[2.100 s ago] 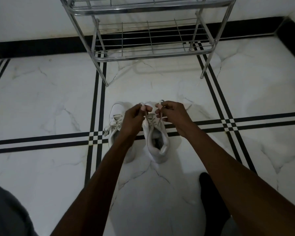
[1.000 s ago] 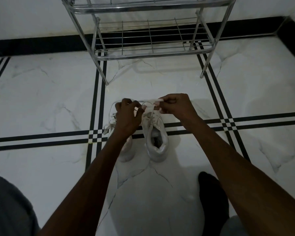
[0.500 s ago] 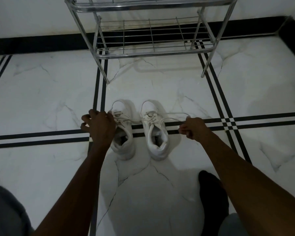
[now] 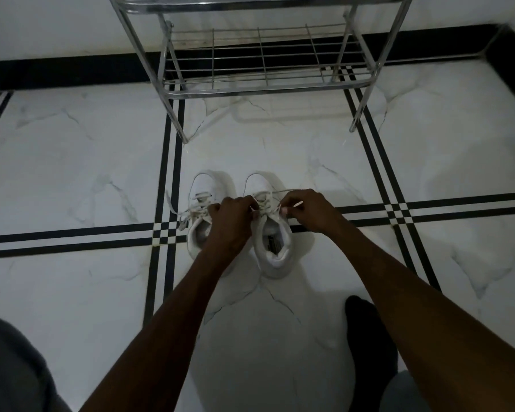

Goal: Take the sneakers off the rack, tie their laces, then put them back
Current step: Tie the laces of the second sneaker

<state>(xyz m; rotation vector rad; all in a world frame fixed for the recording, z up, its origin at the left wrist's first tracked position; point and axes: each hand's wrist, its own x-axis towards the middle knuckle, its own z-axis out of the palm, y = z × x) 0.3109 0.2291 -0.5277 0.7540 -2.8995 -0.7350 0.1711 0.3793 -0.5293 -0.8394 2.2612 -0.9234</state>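
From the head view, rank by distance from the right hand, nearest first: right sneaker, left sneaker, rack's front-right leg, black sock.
From right hand:
1. Right sneaker, under the fingers.
2. Left sneaker, to its left.
3. Black sock below and rack's front-right leg above: too close to call.

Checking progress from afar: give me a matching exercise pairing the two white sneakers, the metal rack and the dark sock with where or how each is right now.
Things:
1. Right white sneaker
2. Left white sneaker
3. Chrome wire shoe rack
4. Dark socked foot

States:
A. Loose laces trailing on the floor
B. Shelf bare, standing by the wall
C. Laces pinched by left hand and right hand
D. Nearest the camera, lower right

Pairs: 1-C, 2-A, 3-B, 4-D
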